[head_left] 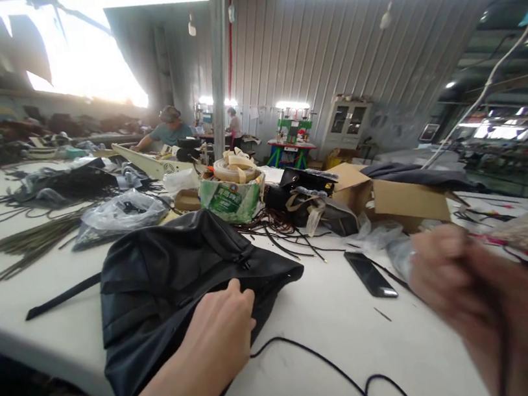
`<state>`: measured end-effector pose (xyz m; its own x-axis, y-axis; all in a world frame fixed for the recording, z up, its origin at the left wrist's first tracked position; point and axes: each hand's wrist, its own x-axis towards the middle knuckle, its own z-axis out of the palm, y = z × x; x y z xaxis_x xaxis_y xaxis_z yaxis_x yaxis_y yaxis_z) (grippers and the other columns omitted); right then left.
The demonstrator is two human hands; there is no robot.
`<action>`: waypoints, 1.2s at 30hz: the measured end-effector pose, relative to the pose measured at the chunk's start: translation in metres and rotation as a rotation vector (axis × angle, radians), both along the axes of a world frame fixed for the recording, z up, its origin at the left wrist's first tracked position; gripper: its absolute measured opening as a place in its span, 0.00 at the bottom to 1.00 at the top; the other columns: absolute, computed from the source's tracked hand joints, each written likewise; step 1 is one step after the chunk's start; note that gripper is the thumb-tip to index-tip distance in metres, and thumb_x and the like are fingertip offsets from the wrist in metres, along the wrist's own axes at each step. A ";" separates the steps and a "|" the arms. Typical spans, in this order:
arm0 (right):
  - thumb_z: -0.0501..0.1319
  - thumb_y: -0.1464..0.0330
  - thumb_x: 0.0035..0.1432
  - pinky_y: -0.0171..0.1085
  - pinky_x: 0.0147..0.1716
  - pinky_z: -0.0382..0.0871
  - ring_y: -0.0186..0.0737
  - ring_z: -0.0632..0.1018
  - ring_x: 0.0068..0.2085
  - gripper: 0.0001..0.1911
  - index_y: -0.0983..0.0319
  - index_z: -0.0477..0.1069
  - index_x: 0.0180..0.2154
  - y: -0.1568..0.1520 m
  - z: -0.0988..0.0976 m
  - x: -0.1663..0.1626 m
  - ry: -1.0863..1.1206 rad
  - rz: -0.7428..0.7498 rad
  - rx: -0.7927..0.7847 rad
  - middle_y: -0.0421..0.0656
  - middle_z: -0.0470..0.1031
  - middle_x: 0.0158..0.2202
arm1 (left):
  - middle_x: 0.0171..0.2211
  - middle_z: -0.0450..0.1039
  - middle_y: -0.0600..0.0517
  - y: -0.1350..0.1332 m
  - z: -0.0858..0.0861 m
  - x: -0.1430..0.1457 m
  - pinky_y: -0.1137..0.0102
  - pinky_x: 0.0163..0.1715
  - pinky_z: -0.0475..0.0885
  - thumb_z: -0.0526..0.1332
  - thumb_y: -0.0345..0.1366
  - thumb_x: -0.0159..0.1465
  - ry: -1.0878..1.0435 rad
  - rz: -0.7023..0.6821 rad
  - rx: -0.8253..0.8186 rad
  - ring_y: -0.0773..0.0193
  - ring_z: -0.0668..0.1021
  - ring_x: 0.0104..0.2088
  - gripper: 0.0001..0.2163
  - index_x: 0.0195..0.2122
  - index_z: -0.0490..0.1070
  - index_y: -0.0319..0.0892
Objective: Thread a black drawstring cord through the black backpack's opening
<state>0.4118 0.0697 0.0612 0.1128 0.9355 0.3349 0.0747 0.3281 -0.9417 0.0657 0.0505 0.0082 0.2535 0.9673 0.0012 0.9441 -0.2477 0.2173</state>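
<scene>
A black leather-like bag [156, 272], perhaps a backpack, lies on the white table in front of me. My left hand [226, 318] is closed on the bag's near edge, fingers curled over it. From beneath that hand a thin black cord [309, 350] runs out across the table and loops toward the bottom edge. My right hand [452, 276] is raised at the right, smeared by motion. Its fingers are closed round a dark cord, which hangs down along the wrist. Whether both stretches are one cord cannot be seen.
A phone [371, 274] lies between my hands. Behind the bag stand a green tub [232, 199] with rolled strips, a clear plastic bag [121, 215] and an open cardboard box [409, 200]. Loose cords lie around them. A person [170, 129] sits farther back.
</scene>
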 end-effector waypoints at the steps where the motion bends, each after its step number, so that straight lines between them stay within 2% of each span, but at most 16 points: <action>1: 0.78 0.41 0.51 0.37 0.18 0.41 0.24 0.55 0.18 0.28 0.57 0.76 0.31 0.003 -0.017 -0.022 0.074 0.164 -0.161 0.38 0.65 0.25 | 0.47 0.78 0.41 0.003 -0.001 0.005 0.55 0.42 0.78 0.63 0.30 0.70 0.011 -0.020 0.013 0.41 0.86 0.44 0.04 0.42 0.78 0.41; 2: 0.81 0.43 0.49 0.36 0.18 0.43 0.25 0.57 0.18 0.29 0.58 0.75 0.30 0.006 -0.037 -0.043 0.091 0.280 -0.297 0.38 0.66 0.25 | 0.46 0.78 0.40 0.006 -0.003 0.010 0.54 0.41 0.77 0.62 0.28 0.68 0.020 -0.036 0.030 0.41 0.86 0.43 0.06 0.42 0.78 0.41; 4: 0.79 0.44 0.53 0.35 0.20 0.49 0.28 0.63 0.20 0.27 0.61 0.80 0.36 0.011 -0.080 -0.079 0.029 0.367 -0.406 0.37 0.67 0.25 | 0.45 0.78 0.39 0.012 -0.007 0.014 0.54 0.39 0.77 0.60 0.27 0.66 0.010 -0.068 0.071 0.40 0.85 0.42 0.08 0.42 0.78 0.40; 7: 0.72 0.44 0.61 0.35 0.24 0.56 0.32 0.67 0.23 0.27 0.63 0.81 0.42 0.014 -0.134 -0.106 -0.111 0.371 -0.382 0.38 0.71 0.26 | 0.43 0.80 0.38 0.019 -0.012 0.010 0.55 0.41 0.75 0.57 0.28 0.68 -0.081 -0.101 0.104 0.41 0.85 0.43 0.11 0.40 0.80 0.40; 9: 0.69 0.47 0.65 0.36 0.25 0.60 0.34 0.69 0.25 0.24 0.63 0.81 0.41 0.015 -0.151 -0.113 -0.195 0.343 -0.326 0.40 0.74 0.27 | 0.43 0.83 0.39 0.026 -0.012 0.002 0.56 0.45 0.75 0.56 0.30 0.70 -0.162 -0.093 0.080 0.42 0.85 0.46 0.13 0.39 0.83 0.41; 12: 0.66 0.53 0.67 0.37 0.29 0.66 0.39 0.74 0.28 0.18 0.62 0.81 0.39 0.019 -0.151 -0.120 -0.297 0.324 -0.278 0.42 0.79 0.28 | 0.46 0.86 0.43 0.042 -0.010 -0.012 0.58 0.49 0.73 0.59 0.32 0.67 -0.268 -0.061 -0.013 0.44 0.85 0.49 0.14 0.42 0.86 0.44; 16: 0.66 0.57 0.65 0.38 0.32 0.67 0.40 0.76 0.30 0.15 0.61 0.80 0.33 0.028 -0.136 -0.132 -0.386 0.215 -0.163 0.42 0.80 0.28 | 0.39 0.87 0.50 0.065 -0.010 -0.028 0.66 0.41 0.73 0.62 0.36 0.60 -0.404 -0.107 -0.203 0.51 0.85 0.41 0.14 0.40 0.88 0.44; 19: 0.66 0.59 0.64 0.38 0.30 0.65 0.39 0.74 0.28 0.13 0.60 0.79 0.31 0.032 -0.133 -0.141 -0.383 0.163 -0.106 0.40 0.77 0.26 | 0.36 0.86 0.52 0.072 -0.013 -0.035 0.68 0.37 0.73 0.61 0.38 0.59 -0.495 -0.144 -0.282 0.53 0.83 0.39 0.15 0.39 0.88 0.41; 26: 0.65 0.59 0.66 0.37 0.29 0.62 0.37 0.71 0.28 0.14 0.60 0.76 0.31 0.031 -0.145 -0.150 -0.307 0.142 -0.092 0.38 0.74 0.26 | 0.41 0.88 0.52 0.066 -0.014 -0.033 0.65 0.45 0.73 0.62 0.39 0.61 -0.599 -0.117 -0.272 0.50 0.85 0.45 0.16 0.42 0.89 0.43; 36: 0.65 0.59 0.68 0.37 0.30 0.63 0.37 0.72 0.29 0.13 0.60 0.77 0.33 0.031 -0.151 -0.151 -0.260 0.139 -0.072 0.39 0.75 0.27 | 0.42 0.88 0.50 0.060 -0.011 -0.028 0.65 0.47 0.73 0.62 0.37 0.63 -0.525 -0.134 -0.214 0.51 0.85 0.44 0.15 0.43 0.89 0.44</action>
